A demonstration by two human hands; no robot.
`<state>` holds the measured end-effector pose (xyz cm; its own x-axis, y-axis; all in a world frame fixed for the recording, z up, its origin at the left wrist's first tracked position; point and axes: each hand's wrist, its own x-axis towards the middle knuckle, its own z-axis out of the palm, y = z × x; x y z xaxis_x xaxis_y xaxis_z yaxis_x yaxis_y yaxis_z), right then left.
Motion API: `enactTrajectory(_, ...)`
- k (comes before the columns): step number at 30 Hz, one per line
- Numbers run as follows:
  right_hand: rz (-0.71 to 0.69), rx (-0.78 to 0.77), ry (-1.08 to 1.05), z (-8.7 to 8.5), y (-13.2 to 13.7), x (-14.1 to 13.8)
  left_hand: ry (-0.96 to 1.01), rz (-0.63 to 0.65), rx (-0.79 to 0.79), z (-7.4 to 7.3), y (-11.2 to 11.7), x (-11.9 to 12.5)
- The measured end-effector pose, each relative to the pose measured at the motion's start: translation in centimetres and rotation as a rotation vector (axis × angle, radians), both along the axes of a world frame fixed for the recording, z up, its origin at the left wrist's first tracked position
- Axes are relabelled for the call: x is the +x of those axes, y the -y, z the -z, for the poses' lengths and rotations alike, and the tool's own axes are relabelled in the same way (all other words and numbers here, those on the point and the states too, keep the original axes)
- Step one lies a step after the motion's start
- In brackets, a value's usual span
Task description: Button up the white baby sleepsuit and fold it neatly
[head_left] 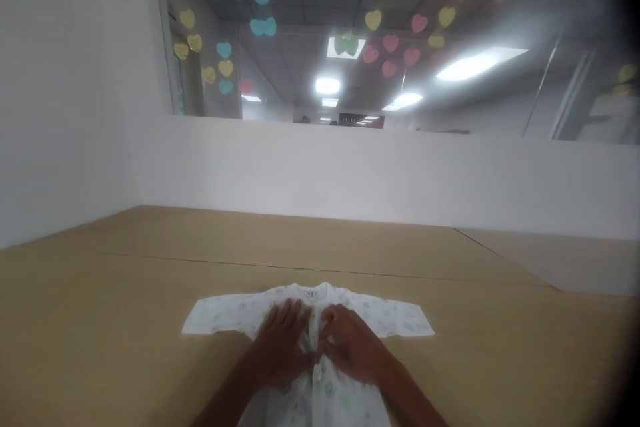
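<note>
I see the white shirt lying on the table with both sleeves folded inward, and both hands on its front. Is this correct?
Not the sleeves: the head view shows them spread out sideways. The white shirt does lie on the table, left hand and right hand on its front.

white patterned shirt [330,393] flat on table [125,320], sleeves [403,319] outspread

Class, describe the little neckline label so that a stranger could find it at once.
On the wood-coloured table, find the white garment with its sleeves spread wide. Between those sleeves its neckline dips at the centre, beyond the left hand and right hand. The label sits there: a small rectangle with dark marks, unlike the garment's faint scattered prints.
</note>
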<state>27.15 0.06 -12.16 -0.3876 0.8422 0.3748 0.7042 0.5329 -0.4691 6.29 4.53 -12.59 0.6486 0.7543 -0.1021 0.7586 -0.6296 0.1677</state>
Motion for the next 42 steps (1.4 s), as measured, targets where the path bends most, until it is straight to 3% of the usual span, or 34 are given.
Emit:
enactTrajectory(3,0.157,0.053,0.029,-0.1,-0.7,1.6,0.076,0.04,-0.09,-1.1,0.4,-0.2)
enactTrajectory(6,0.303,0.01,0.064,0.3,-1.5,3.8,0.222,0.059,-0.032,-1.4,-0.1,-0.5)
enactTrajectory(12,0.402,-0.154,0.104,1.6,-3.0,6.5,0.045,-0.159,0.149,-0.2,-2.6,-1.4)
enactTrajectory(16,0.471,-0.229,0.176,0.8,-2.9,7.4,0.031,-0.247,0.154,-0.3,-3.6,-2.5)
enactTrajectory(22,0.25,-0.421,0.141,-2.0,-1.1,9.7,0.235,-0.199,0.015,-1.5,-4.3,-4.9)
enactTrajectory(27,0.321,-0.496,0.233,-2.9,-0.1,11.7,0.333,-0.118,-0.177,-2.5,-5.1,-8.0)
enactTrajectory(33,0.454,-0.651,0.294,-2.3,0.3,14.9,0.252,-0.271,-0.36,-2.9,-5.5,-12.1)
enactTrajectory(36,0.445,-0.489,0.234,-2.9,0.2,15.9,0.328,-0.273,-0.222,-3.3,-6.0,-12.6)
enactTrajectory(40,0.779,0.046,-0.007,-5.4,0.6,16.3,0.735,-0.203,0.361,-6.0,-6.5,-12.1)
enactTrajectory(42,0.852,0.192,-0.095,-6.4,1.4,16.6,0.777,-0.118,0.515,-7.6,-6.3,-12.3)
